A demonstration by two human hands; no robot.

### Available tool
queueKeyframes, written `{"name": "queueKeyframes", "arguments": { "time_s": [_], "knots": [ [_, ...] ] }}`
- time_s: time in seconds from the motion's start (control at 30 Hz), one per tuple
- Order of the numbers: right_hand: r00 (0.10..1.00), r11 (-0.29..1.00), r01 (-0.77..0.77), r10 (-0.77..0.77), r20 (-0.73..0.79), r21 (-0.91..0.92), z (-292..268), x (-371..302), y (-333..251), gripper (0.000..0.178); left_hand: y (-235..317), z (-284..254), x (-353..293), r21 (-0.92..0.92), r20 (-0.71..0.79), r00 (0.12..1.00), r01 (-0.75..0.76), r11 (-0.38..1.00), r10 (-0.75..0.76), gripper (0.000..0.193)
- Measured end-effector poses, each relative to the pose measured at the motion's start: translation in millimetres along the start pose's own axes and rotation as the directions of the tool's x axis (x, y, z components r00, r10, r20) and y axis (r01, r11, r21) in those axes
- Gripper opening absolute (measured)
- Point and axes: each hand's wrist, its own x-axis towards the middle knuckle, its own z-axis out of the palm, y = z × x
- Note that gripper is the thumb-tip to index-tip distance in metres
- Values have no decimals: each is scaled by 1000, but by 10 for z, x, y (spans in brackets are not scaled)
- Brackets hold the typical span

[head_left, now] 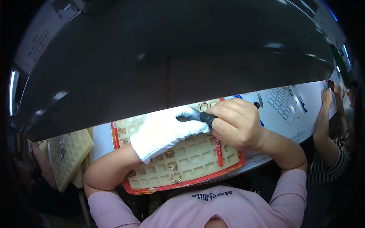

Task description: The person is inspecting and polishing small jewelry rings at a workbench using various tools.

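Observation:
My left hand (167, 131), in a white glove, reaches over a cream tray (197, 175) with square pockets and a red rim. Its thumb and fingers curve together at the end of a short black cylinder (207, 118); whatever they pinch is hidden. Bare, my right hand (239, 122) grips that cylinder between thumb and fingers. Several rings sit in the pockets, among them a gold-toned ring (176, 177) near the front and another ring (203, 106) just beyond my hands. Below my right hand, a red pen (219, 152) lies across the tray.
A large dark hood (171, 57) hangs low over the far side. Right of the tray, a white grid sheet (282, 103) and a blue pen (303, 104) lie on the white table. Another person's arm (323, 117) is at right. Pocketed trays (70, 155) stand at left.

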Motion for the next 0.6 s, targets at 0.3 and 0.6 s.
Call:
{"name": "queueKeyframes", "arguments": {
  "time_s": [0.3, 0.6],
  "knots": [
    [966, 946, -254, 237, 105, 201, -14, -54, 3, 13, -65, 30, 0, -11, -17, 982, 186, 983, -186, 23],
    [881, 802, -471, 409, 237, 367, -59, -71, 11, 15, -87, 56, 23, -34, 8, 974, 227, 973, -227, 26]
  ]
}}
